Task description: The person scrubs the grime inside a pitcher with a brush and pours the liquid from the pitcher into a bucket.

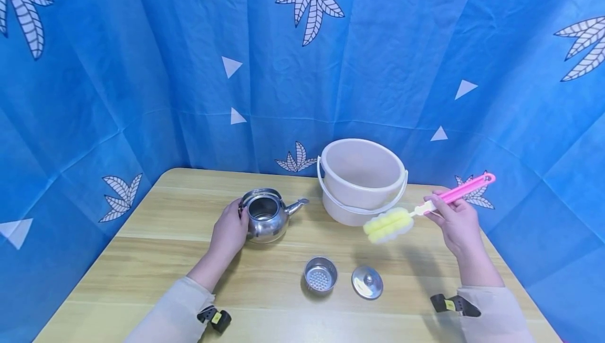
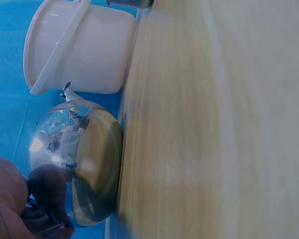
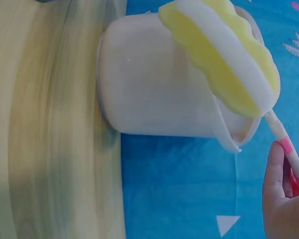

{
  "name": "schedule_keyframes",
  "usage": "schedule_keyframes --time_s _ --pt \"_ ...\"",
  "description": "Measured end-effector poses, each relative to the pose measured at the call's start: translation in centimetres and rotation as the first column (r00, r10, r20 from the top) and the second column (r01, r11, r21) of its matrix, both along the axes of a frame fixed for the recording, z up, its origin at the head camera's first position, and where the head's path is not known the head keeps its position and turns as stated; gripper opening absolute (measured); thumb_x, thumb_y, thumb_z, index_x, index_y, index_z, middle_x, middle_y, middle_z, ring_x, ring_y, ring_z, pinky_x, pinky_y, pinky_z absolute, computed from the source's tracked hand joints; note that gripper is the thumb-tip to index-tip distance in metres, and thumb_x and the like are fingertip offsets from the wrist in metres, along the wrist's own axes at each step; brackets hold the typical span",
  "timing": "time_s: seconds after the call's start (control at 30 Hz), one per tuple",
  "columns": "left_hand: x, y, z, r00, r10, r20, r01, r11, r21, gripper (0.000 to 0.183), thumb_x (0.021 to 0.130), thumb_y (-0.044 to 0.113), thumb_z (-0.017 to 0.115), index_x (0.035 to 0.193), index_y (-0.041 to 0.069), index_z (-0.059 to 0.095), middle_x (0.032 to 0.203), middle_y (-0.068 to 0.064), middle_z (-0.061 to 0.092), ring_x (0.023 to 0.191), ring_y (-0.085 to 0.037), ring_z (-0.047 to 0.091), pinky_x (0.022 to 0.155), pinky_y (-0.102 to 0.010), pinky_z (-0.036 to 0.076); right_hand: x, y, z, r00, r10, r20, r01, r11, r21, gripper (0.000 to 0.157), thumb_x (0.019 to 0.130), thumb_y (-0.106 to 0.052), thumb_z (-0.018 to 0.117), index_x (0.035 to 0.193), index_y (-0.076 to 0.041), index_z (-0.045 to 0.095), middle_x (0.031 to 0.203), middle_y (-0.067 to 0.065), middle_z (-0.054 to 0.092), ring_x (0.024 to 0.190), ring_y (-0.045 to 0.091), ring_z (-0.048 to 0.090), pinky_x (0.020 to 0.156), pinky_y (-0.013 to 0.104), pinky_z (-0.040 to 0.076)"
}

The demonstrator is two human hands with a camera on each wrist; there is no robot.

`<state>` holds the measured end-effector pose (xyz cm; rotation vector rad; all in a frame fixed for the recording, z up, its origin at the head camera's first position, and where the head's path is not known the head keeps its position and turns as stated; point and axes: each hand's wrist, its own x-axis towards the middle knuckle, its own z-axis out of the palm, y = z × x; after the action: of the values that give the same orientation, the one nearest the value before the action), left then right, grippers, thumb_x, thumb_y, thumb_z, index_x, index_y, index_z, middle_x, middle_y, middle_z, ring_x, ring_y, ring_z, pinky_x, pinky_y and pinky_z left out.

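While the left hand [image 1: 230, 227] gripped the round shiny steel teapot [image 1: 269, 227] standing on the pale wooden bench [image 1: 156, 259], the right hand [image 1: 458, 226] pinched a yellow-and-white sponge brush [image 1: 389, 224] by its pink-and-white handle [image 1: 463, 188], raised near the cream plastic bucket [image 1: 344, 217]. Closer in sat a perforated steel cup [image 1: 321, 278] and round steel lid [image 1: 367, 283].

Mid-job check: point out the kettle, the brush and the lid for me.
Kettle [image 1: 271, 226]: head view, on its round metal body.
Brush [image 3: 233, 59]: right wrist view, on its yellow-and-white sponge head.
Lid [image 1: 368, 280]: head view, on the knob at its middle.
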<state>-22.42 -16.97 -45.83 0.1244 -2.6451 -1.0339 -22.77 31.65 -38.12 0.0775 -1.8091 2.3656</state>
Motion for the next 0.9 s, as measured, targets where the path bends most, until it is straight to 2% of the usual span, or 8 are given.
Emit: schedule_keyframes --time_s 0.3,0.53,0.77,0.9 --pt "-0.1 0.0 -0.2 1.000 -0.001 -0.008 0.001 1.000 -0.009 0.048 0.106 0.023 0.044 0.141 -0.010 0.047 0.137 -0.032 0.053 0.125 -0.047 0.053 0.103 -0.059 0.045 -0.6 0.6 -0.8 1.000 0.027 0.016 -0.026 0.998 -0.063 0.006 0.096 -0.009 0.067 0.100 -0.007 0.071 0.095 0.004 0.074 0.088 0.014 0.073 0.081 0.029 0.059" --pt "-0.1 0.0 -0.1 1.000 -0.005 -0.008 0.005 1.000 -0.011 0.048 0.106 0.023 0.044 0.141 -0.011 0.047 0.138 -0.032 0.052 0.127 -0.046 0.051 0.105 -0.058 0.043 -0.7 0.8 -1.2 0.999 0.014 0.050 -0.011 0.998 -0.068 0.006 0.095 -0.010 0.068 0.101 -0.008 0.070 0.096 0.004 0.073 0.089 0.014 0.072 0.082 0.029 0.059" --pt "0.0 0.0 0.0 1.000 -0.005 -0.011 0.005 1.000 -0.009 0.048 0.106 0.023 0.044 0.140 -0.010 0.047 0.138 -0.031 0.052 0.127 -0.046 0.051 0.106 -0.058 0.043 -0.9 1.1 -1.9 0.998 -0.007 0.067 0.011 0.998 -0.054 0.010 0.097 -0.010 0.066 0.105 -0.008 0.063 0.095 0.002 0.072 0.088 0.011 0.072 0.081 0.027 0.059" --pt "0.0 0.0 0.0 1.000 -0.003 -0.011 0.003 1.000 -0.008 0.047 0.106 0.022 0.045 0.140 -0.011 0.047 0.138 -0.032 0.052 0.128 -0.046 0.051 0.106 -0.058 0.043 -1.2 1.3 -2.4 0.997 -0.010 0.071 0.013 0.999 -0.041 0.006 0.097 -0.010 0.065 0.103 -0.008 0.065 0.094 0.002 0.073 0.087 0.011 0.071 0.081 0.027 0.059"
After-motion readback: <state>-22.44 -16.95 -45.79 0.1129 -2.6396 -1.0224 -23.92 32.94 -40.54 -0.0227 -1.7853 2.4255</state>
